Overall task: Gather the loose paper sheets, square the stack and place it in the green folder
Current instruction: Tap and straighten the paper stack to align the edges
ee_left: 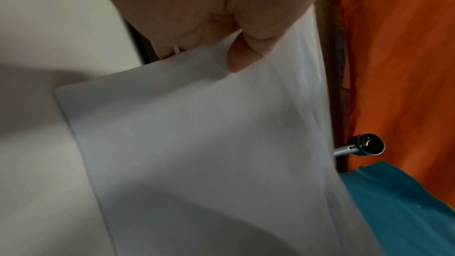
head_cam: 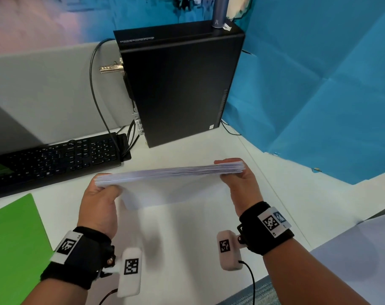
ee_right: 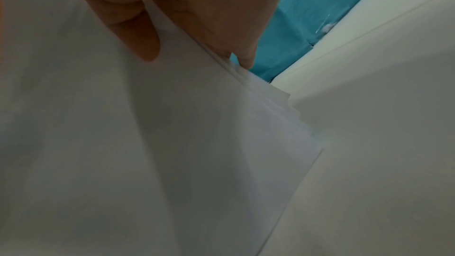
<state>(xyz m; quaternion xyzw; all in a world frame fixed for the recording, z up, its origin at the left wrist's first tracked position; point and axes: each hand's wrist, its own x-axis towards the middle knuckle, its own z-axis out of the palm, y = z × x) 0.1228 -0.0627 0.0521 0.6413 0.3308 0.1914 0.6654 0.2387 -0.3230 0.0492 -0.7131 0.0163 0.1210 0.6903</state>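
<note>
You hold the stack of white paper sheets (head_cam: 169,172) on edge above the white tabletop (head_cam: 275,208), its long top edge facing you. The sheets are thin, smooth and slightly bowed; in the right wrist view their lower corners (ee_right: 283,102) fan out in small steps, not flush. Your left hand (head_cam: 99,205) pinches the left end, thumb (ee_left: 246,54) flat on the near face. Your right hand (head_cam: 242,186) grips the right end likewise, fingers curled round it. The matte green folder (head_cam: 15,238) lies flat at your left, beside a black keyboard (head_cam: 55,159).
</note>
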